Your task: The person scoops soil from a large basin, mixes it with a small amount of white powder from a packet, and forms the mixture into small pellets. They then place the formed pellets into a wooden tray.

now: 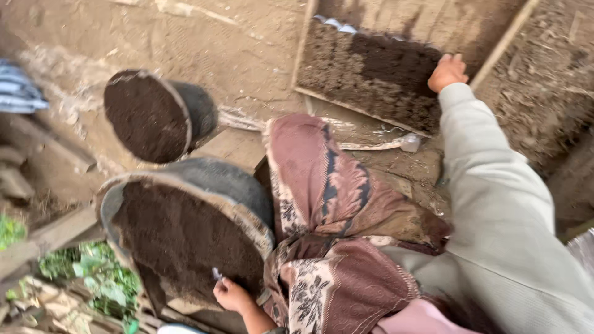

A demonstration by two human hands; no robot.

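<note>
My right hand [447, 72] reaches out in a pale grey sleeve and rests, fingers spread, on the dark soil inside a shallow wooden frame tray [301, 49] on the ground. Soil fills part of that tray; its far part is bare. My left hand [231, 294] is low in the view at the edge of a large grey basin [210, 176] heaped with dark soil. Its fingers are closed around a small pale object [216, 273] that sticks out above them. A patterned maroon and cream cloth [328, 210] covers my legs between the two hands.
A smaller dark bucket [198, 108] full of soil stands beyond the basin on the packed earth ground. Wooden planks [52, 232] and green plants [99, 272] lie at the left. A striped blue-grey cloth [18, 89] is at the far left edge.
</note>
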